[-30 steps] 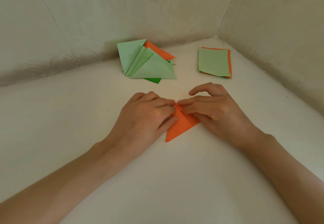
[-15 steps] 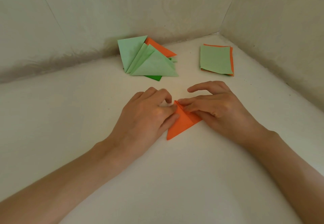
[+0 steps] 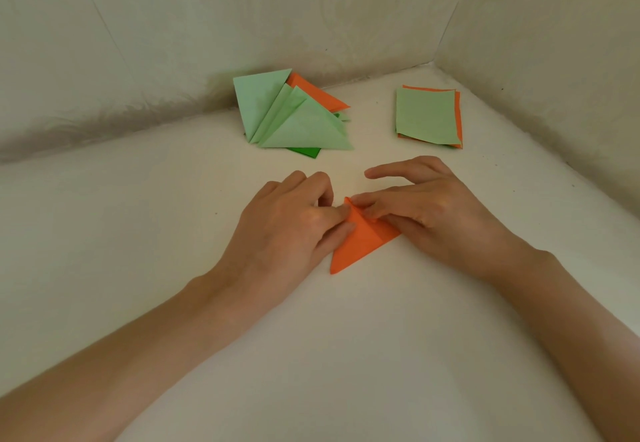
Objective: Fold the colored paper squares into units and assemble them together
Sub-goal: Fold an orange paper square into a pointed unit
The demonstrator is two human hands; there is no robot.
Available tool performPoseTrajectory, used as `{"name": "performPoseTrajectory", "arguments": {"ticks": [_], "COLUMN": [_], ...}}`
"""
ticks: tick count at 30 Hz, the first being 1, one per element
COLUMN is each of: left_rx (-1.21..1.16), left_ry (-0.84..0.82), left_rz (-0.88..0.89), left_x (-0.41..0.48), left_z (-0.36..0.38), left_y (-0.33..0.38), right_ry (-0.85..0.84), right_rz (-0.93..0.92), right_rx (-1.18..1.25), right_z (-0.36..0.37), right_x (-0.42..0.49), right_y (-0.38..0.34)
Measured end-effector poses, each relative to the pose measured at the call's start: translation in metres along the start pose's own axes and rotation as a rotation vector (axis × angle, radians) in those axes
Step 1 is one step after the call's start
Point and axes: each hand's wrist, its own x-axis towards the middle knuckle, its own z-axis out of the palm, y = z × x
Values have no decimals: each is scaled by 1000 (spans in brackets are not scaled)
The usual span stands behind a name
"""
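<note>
Looks forward and down from the head, wide-angle and near, onto a pale surface [image 3: 363,355]. Centres on the left hand [image 3: 291,225] and right hand [image 3: 427,207], reaching in from the lower corners to the orange paper [image 3: 360,246]; wall corner [image 3: 445,29] upper right.

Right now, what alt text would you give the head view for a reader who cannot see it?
Two bare hands crease a folded orange paper triangle on a white surface, the left hand pinching near its top corner, the right hand pressing it down. Behind lie a pile of folded green and orange triangles and a stack of flat squares.
</note>
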Motion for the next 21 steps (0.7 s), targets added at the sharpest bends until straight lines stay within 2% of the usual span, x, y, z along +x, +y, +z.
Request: {"name": "performPoseTrajectory", "arguments": {"ticks": [6, 15, 18, 21], "left_rx": [-18, -30, -24, -26], "left_ry": [-5, -13, 1, 11], "left_rz": [-12, -14, -10, 5], "left_x": [1, 0, 0, 0], "left_z": [0, 2, 1, 2], "left_y": [-1, -2, -2, -2], "right_ry": [-66, -197, -198, -115], "right_rz": [-44, 40, 122, 311], "right_rx": [-94, -95, -49, 93], "right_z": [-5, -9, -12, -22], "right_x": [3, 3, -5, -21], "right_y": [-7, -17, -20, -22]}}
